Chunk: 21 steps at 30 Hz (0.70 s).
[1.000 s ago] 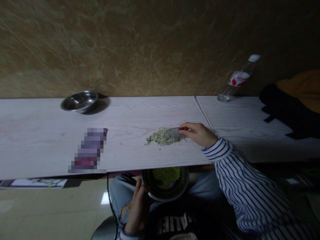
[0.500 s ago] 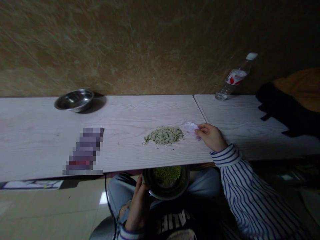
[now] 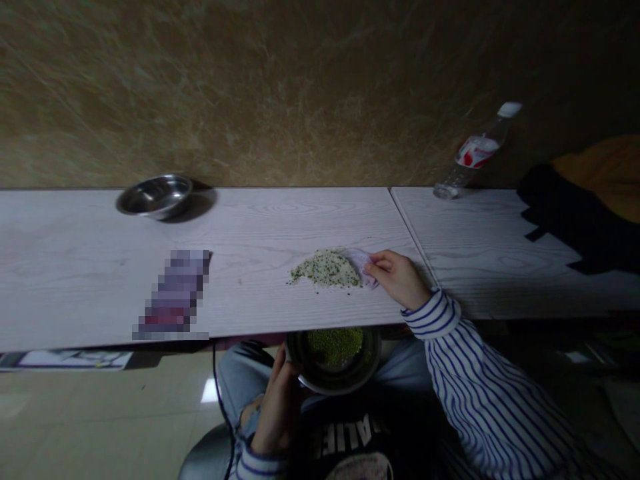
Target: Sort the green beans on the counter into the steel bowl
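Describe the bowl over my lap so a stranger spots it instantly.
Find the long pale table. Just below its near edge, the left hand grips a round bowl. Small green grains lie inside, unlike in the shiny metal bowl on the table near the wall.

Lower right, sleeve (image 3: 493, 387) white with blue stripes; bottom centre, beans (image 3: 336, 345) green, jeans (image 3: 241, 377) pale blue; top, wall (image 3: 250, 100) brown with pale veins; upper right, label (image 3: 477, 152) red and white; middle, table (image 3: 255, 227) whitish, grey-grained

Green-and-white grain pile (image 3: 323, 270) spread on tabletop (image 3: 260, 230). Pale purple scraper (image 3: 361, 261) at its right side. Metal bowl (image 3: 333, 387) below, green beans (image 3: 335, 345) inside.
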{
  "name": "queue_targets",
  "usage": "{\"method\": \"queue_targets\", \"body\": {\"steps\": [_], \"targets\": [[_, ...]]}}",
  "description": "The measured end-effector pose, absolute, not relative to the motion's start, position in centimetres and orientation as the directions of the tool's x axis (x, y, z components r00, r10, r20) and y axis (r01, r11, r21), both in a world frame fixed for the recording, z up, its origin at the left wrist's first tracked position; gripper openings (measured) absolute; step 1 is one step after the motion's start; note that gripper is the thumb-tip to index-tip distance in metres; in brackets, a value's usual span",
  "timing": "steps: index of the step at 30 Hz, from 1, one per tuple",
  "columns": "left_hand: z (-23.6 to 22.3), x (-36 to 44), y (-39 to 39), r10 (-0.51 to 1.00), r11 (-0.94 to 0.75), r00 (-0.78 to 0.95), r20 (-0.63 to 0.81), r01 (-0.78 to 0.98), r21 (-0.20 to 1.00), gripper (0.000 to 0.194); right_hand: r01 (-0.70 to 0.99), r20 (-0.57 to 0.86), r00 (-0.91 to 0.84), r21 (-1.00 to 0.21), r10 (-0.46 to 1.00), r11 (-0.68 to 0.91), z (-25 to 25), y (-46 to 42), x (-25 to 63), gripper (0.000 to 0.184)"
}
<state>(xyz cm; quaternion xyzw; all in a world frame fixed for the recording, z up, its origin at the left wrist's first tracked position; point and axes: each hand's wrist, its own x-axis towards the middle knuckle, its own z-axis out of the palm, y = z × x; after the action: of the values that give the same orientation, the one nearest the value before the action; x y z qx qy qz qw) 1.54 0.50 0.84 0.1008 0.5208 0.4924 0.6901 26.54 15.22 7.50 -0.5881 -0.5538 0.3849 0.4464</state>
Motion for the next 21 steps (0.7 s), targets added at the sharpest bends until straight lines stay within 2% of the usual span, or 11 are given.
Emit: {"method": "queue_targets", "body": {"steps": [6,10,17,21], "targets": [[1.0,1.5,0.4,0.794,0.495,-0.006,-0.608,-0.573,0.653,0.05,0.316,0.02,0.046,-0.949,0.999,0.004,8.5,14.3,26.2,0.033],[1.2,1.6,0.4,0.788,0.491,-0.024,-0.615,-0.577,0.652,0.049,0.351,0.065,0.081,-0.936,0.995,0.033,9.1,13.6,27.7,0.035],[1.4,1.7,0.5,0.783,0.5,-0.025,-0.622,-0.569,0.653,0.047,0.444,0.082,0.137,-0.896,0.987,0.013,9.0,12.2,30.8,0.031],[1.2,1.8,0.4,0.78,0.506,-0.021,-0.626,-0.568,0.65,0.05,0.459,0.063,0.101,-0.889,0.993,0.01,8.9,11.6,31.0,0.028]]}}
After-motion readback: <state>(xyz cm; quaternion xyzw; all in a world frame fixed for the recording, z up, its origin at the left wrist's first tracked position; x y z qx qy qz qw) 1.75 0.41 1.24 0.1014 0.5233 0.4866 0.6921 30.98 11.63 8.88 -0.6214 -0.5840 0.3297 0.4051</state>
